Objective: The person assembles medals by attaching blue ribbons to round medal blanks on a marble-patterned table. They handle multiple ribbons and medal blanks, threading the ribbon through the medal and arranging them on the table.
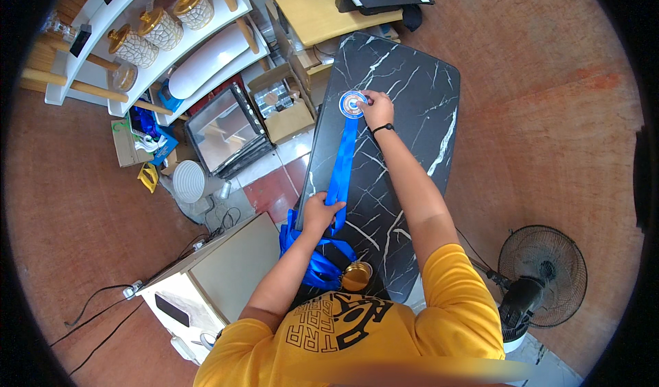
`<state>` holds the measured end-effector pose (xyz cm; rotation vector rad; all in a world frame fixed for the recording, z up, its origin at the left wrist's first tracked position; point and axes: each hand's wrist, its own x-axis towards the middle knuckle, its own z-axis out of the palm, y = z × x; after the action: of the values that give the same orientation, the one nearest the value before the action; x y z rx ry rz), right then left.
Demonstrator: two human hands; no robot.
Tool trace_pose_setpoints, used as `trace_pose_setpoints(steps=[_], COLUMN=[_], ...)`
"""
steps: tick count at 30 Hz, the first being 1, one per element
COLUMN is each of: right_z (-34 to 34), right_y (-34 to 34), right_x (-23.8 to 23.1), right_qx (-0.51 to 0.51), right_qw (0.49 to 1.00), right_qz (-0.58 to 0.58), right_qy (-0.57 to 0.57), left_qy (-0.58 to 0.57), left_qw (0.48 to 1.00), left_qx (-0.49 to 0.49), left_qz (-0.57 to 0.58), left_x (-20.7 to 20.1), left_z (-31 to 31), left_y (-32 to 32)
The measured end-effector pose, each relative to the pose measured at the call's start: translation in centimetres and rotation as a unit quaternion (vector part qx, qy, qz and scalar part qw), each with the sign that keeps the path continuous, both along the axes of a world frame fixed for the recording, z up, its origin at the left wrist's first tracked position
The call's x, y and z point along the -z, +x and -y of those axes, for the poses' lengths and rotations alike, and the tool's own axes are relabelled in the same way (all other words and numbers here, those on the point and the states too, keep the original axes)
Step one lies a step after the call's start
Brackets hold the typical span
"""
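Observation:
On the black marble-patterned table (398, 153) lies a round medal (349, 105) with a white and blue face. The fingers of my right hand (377, 110) close on its right edge. From the medal a blue ribbon (343, 157) runs straight down toward me. Lower down, my left hand (321, 212) pinches this ribbon near the table's left edge. Beside and below that hand, a heap of blue ribbons (319, 267) spills over the near left corner. A stack of gold medals (356, 276) rests by the heap, close to my body.
A black fan (542, 270) stands at the right. To the left are a white cabinet (233, 270) and a grey ribbed bin (189, 181). Shelves with gold-lidded jars (161, 28) rise at the upper left. A yellow wooden table (316, 9) stands beyond.

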<state>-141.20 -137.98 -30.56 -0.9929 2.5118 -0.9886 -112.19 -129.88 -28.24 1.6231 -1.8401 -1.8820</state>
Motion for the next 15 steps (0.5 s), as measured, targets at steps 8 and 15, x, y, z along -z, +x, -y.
trace_pose_setpoints(steps=[8,15], right_z=[-1.3,-1.2], right_y=[1.6,2.3], right_x=[0.3,0.3], right_qx=[-0.015,-0.031], right_qw=[0.993,0.997], right_qz=[-0.069,-0.061], right_qy=[-0.093,-0.041], left_qy=[-0.206,-0.325], left_qw=[0.961,0.890], left_qx=[0.117,0.250], left_qz=[0.142,0.198], left_x=[-2.7,-4.7], left_z=[-1.2,-1.8], left_y=[0.9,-0.3])
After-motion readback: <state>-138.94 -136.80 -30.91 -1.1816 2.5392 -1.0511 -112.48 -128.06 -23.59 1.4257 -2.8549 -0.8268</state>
